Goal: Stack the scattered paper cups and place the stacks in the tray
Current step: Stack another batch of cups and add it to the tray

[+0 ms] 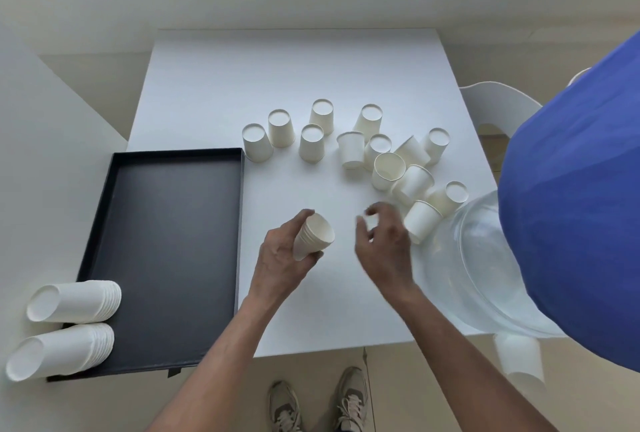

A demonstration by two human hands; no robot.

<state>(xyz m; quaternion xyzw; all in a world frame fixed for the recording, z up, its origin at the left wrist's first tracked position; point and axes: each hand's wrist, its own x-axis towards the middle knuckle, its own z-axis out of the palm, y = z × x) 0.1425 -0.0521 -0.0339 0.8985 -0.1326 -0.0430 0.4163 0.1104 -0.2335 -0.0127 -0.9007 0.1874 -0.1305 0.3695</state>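
Note:
My left hand (282, 258) grips a short stack of white paper cups (313, 235), tilted with the mouth up and to the right. My right hand (384, 241) hovers just right of it, blurred, fingers curled and apart, holding nothing that I can see. Several loose white cups (313, 144) stand upside down or lie on their sides across the middle and right of the white table (214, 92). The black tray (173, 241) lies at the left. Two cup stacks (74, 301) (60, 350) lie on their sides at its near left corner, bases overhanging the rim.
A clear glass bowl (485, 265) sits at the table's right near edge. Something big and blue (575, 189) fills the right side. A white chair (495, 99) stands beyond the table's right edge. A cup stack (519, 362) shows below the bowl. My shoes (318, 400) are on the floor.

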